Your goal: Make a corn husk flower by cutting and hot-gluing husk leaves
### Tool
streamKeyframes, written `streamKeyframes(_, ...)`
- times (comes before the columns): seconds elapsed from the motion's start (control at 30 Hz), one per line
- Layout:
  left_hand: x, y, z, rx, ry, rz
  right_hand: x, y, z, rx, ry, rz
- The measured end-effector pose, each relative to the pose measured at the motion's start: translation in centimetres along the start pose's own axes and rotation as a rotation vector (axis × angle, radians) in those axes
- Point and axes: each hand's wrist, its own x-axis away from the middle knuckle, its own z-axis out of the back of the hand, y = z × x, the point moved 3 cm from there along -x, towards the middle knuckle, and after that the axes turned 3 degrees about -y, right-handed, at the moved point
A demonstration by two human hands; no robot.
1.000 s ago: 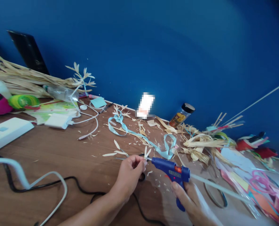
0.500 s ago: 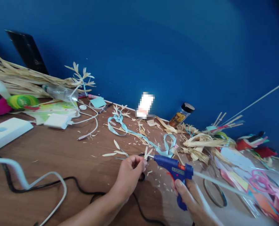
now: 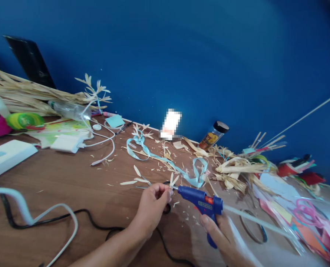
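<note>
Between thumb and fingers, my left hand (image 3: 153, 203) pinches a small flower of pale dried husk petals (image 3: 173, 180), its petals pointing up. My right hand (image 3: 219, 228) is wrapped round the handle of a blue glue gun (image 3: 200, 200). The gun's metal nozzle meets the base of the petals at my left fingertips; whether glue is coming out I cannot tell. From the gun's back end sticks a long clear glue stick (image 3: 254, 217). Loose pale petals (image 3: 128, 182) lie just left of my left hand. Beyond the gun, a light blue ribbon (image 3: 194, 181) curls over the table.
A lidded jar (image 3: 213, 136) leans near the blue wall. Dried husks (image 3: 241, 165) and coloured paper (image 3: 306, 230) crowd the right side. At left are a white power strip (image 3: 9, 157), a white charger (image 3: 66, 143) and a husk bundle (image 3: 28, 92). A black cable (image 3: 98, 222) runs under my left arm.
The glue gun has moved left in my right hand, and its nozzle now reaches the petals' base. My left hand stays nearly still with the husk flower.
</note>
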Motion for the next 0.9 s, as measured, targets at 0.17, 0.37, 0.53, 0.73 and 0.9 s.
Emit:
streamKeyframes(0.17, -0.1, 0.0, 0.0, -0.001, -0.005, -0.004, -0.2, -0.4, 0.1, 0.036, -0.022, 0.029)
streamKeyframes(0.37, -0.1, -0.2, 0.0, 0.006, -0.012, -0.012, 0.2, 0.3, -0.1, 0.025, 0.091, -0.057)
streamKeyframes(0.53, -0.1, -0.3, 0.0, 0.01, -0.006, -0.012, -0.1, 0.9, -0.2, 0.015, -0.025, -0.011)
streamKeyframes(0.73, -0.1, -0.3, 0.0, 0.017, -0.011, -0.01, -0.4, 0.1, 0.0, 0.05, -0.079, 0.033)
streamKeyframes(0.9, -0.1, 0.0, 0.0, -0.013, 0.009, 0.0, -0.3, -0.3, 0.1, 0.045, -0.022, 0.076)
